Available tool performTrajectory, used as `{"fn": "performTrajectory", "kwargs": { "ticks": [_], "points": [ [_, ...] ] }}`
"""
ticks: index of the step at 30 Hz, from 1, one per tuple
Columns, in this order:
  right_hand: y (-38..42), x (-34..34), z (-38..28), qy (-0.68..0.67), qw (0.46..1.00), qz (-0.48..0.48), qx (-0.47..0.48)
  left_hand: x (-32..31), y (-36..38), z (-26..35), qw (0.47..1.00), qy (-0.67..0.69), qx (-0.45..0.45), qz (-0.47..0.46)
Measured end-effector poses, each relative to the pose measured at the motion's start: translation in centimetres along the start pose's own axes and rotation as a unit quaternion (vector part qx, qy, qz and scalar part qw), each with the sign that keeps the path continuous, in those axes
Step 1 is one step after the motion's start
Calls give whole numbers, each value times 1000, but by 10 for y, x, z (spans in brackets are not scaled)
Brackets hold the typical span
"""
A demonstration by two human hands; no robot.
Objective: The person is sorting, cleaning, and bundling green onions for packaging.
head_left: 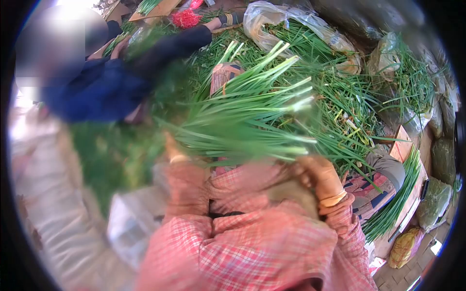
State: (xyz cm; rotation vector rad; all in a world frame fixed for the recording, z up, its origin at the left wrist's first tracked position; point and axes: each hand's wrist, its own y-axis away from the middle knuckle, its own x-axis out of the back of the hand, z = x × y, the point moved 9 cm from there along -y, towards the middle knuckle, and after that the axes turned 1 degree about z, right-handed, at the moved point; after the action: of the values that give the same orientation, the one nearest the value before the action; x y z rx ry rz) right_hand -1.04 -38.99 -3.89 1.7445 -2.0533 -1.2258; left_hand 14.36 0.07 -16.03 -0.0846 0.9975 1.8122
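Note:
A fanned bunch of long green stalks with white ends pointing right lies across the middle, blurred at its near side. My left hand is at the bunch's lower left edge, its fingers smeared by motion and partly covered by leaves. My right hand sits just below the white ends with its fingers curled in; whatever may be in them is hidden. Both wrists come out of red checked sleeves.
Loose green leaves and clear plastic bags cover the ground ahead. Another person in a dark blue top is at the upper left. Red string lies at the top. More stalks rest on a board at right.

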Motion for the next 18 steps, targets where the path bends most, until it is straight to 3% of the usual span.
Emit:
{"fn": "performTrajectory", "kwargs": {
  "ticks": [2, 5, 10, 13, 18],
  "points": [
    [-3, -13, 9, -114, 991, -65, -24, -4, 2, -1, 1000, 6, 8, 22],
    [-8, -37, 14, -118, 984, -130, -24, -52, 46, 11, 995, 42, -3, 91],
    [-22, -41, 9, -106, 988, -114, 13, -66, 49, 31, 997, 53, -26, 39],
    [-23, -42, 3, -97, 991, -88, 37, -49, 44, 43, 989, -2, -38, 144],
    [-32, -36, -2, -4, 996, -38, 84, -23, 30, 58, 977, -29, -116, 175]
  ]
}}
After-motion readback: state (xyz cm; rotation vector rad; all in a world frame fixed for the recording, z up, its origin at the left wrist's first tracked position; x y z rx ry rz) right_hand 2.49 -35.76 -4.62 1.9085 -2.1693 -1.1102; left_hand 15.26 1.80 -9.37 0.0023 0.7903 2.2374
